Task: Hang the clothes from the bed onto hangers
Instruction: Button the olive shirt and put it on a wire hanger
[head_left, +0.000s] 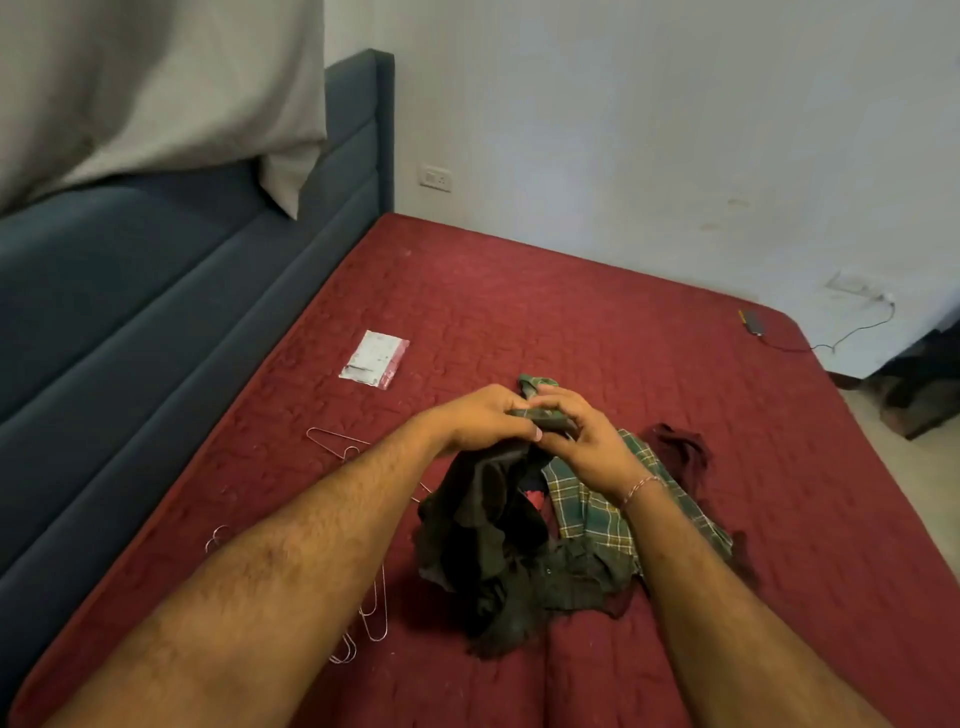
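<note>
Both hands are up over the red bed (519, 291), meeting in the middle, and the dark green garment (493, 540) is caught between them. The left hand (480, 418) has its fingers curled over the top edge of the cloth, thumb tucked against it; the right hand (576, 441) closes in from the other side, fingers bent round the same bunched edge, so the two nearly touch knuckle to knuckle. A thin bracelet (641, 488) sits on the right wrist.

From that shared grip the dark garment hangs straight down toward the person, long axis running from the hands back to the near edge of the bed, its lower part crumpled on the quilt below the wrists. Under the right hand and forearm lies a green plaid shirt (592, 509), spread flat, one corner poking out just beyond the fingertips. A maroon garment (680, 452) lies bunched just to the right of the right hand.

Left of the left forearm, wire hangers (332, 444) lie loose on the quilt, more of them showing below the elbow. Farther out beyond the left hand rests a small clear packet (375, 359), flat on the bed. Well off past the right hand, at the far corner, lies a phone (752, 322) with its cable trailing off the edge
</note>
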